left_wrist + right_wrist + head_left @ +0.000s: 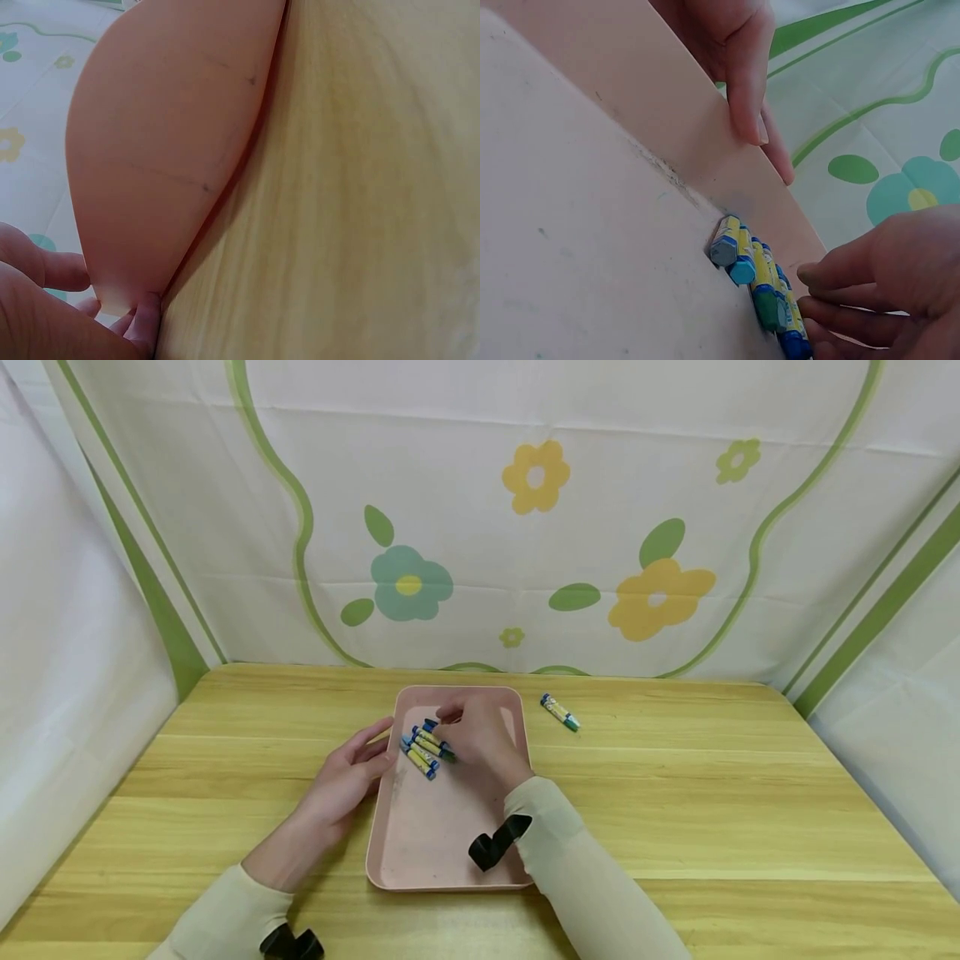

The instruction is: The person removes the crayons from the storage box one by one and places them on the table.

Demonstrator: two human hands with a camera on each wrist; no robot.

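A row of crayons (420, 757) in yellow and blue wrappers lies side by side against the left wall of a pink tray (420, 860). Grey, light blue and green ends show in the right wrist view. My right hand (480, 735) is over the tray, its fingertips touching a dark blue crayon (795, 346) at the far end of the row; thumb and forefinger stand a little apart. On the outside, my left hand (348, 781) rests against the tray's left rim with fairly straight fingers; its thumb (67, 270) touches the edge.
One green-tipped crayon (560, 712) lies on the wooden table (712, 793), right of the tray. A white curtain (465, 518) printed with flowers hangs behind the table, with more cloth at both sides.
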